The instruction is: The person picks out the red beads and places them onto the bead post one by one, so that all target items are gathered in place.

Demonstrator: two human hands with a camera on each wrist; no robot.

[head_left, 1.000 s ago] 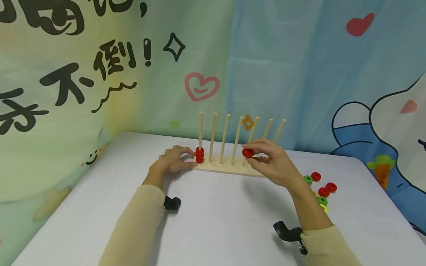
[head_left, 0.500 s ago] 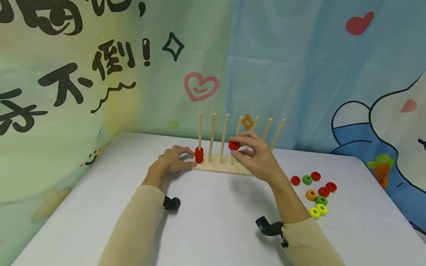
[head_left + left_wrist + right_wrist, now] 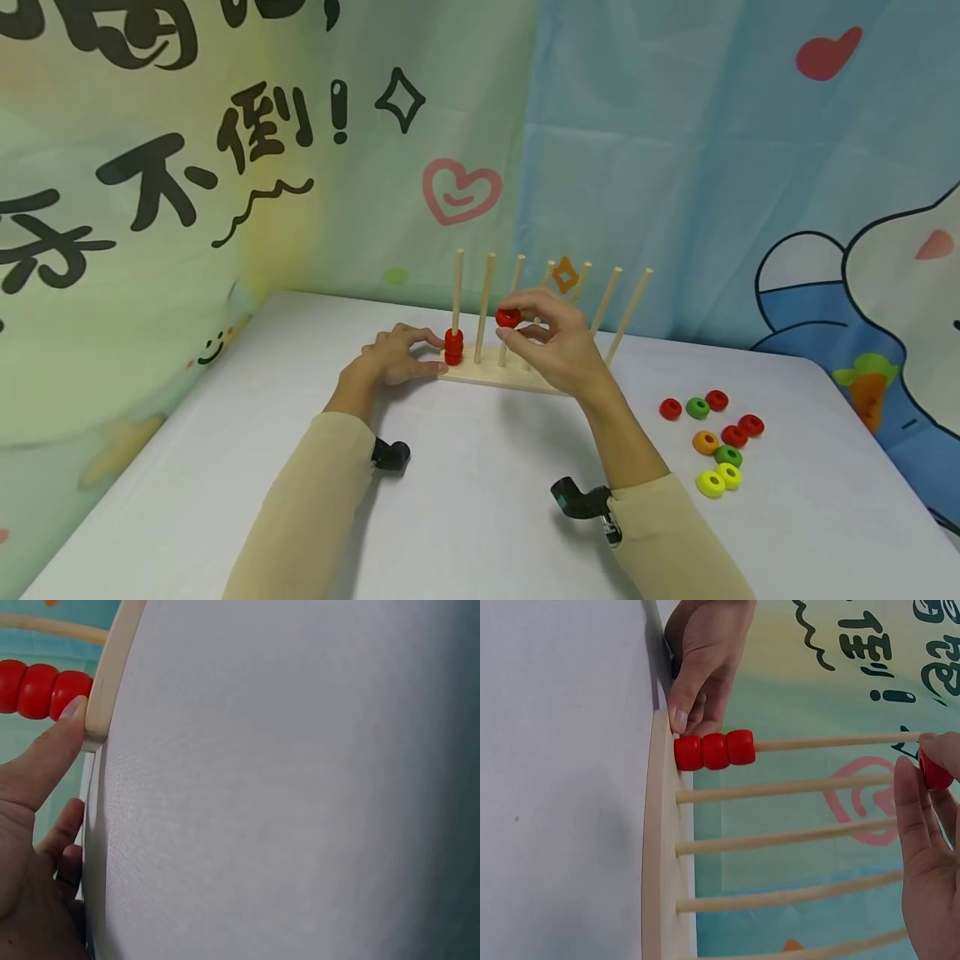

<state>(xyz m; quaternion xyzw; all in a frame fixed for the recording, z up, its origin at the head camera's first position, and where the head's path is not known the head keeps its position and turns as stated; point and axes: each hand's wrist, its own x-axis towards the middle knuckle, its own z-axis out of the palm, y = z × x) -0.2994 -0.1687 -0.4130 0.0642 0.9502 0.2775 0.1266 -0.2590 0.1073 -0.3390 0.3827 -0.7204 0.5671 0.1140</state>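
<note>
A wooden peg stand (image 3: 498, 379) with a row of upright pegs sits near the table's back edge. Three red beads (image 3: 453, 347) are stacked on its leftmost peg. My left hand (image 3: 393, 354) holds the stand's left end, its thumb (image 3: 56, 750) pressed at the base beside the lowest bead. My right hand (image 3: 555, 337) pinches another red bead (image 3: 508, 317) between thumb and fingertips, raised in front of the pegs. In the right wrist view that held bead (image 3: 935, 772) appears close to the tip of the leftmost peg (image 3: 832, 741).
To the right on the white table (image 3: 450, 500) lie several loose beads: red (image 3: 671, 408), green (image 3: 697, 407), orange (image 3: 705, 442) and yellow (image 3: 710, 483). A printed curtain (image 3: 637, 167) hangs behind the table. Each wrist carries a small black camera mount (image 3: 581, 500).
My right hand has moved left along the row of pegs with the red bead, lifting it slightly and uncovering the loose beads at right. My left hand stays at the stand's end.
</note>
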